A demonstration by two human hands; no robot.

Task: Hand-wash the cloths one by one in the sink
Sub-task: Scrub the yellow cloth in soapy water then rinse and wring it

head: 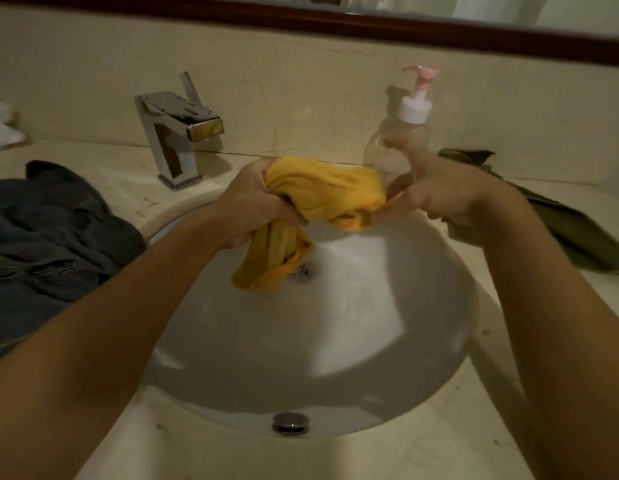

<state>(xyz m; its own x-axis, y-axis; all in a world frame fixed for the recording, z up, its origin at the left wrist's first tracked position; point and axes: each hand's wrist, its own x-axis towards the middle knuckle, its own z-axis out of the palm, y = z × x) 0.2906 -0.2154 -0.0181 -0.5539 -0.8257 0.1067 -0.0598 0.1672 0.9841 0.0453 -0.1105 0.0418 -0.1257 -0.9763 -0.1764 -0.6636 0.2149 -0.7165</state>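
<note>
A bunched yellow cloth (321, 194) hangs over the far half of the white sink (335, 341). My left hand (256, 202) grips its left part, fingers curled round it, and a tail of cloth droops toward the drain. My right hand (439, 195) is blurred at the cloth's right end, fingers stretched out and touching it. A dark blue cloth (51, 230) lies heaped on the counter to the left. An olive green cloth (560, 223) lies on the counter to the right.
A chrome tap (178, 133) stands behind the sink at the left. A clear pump bottle (401, 140) with a pink-and-white head stands at the back right. White fabric (3, 123) sits at the far left edge. A mirror frame (335, 26) runs above.
</note>
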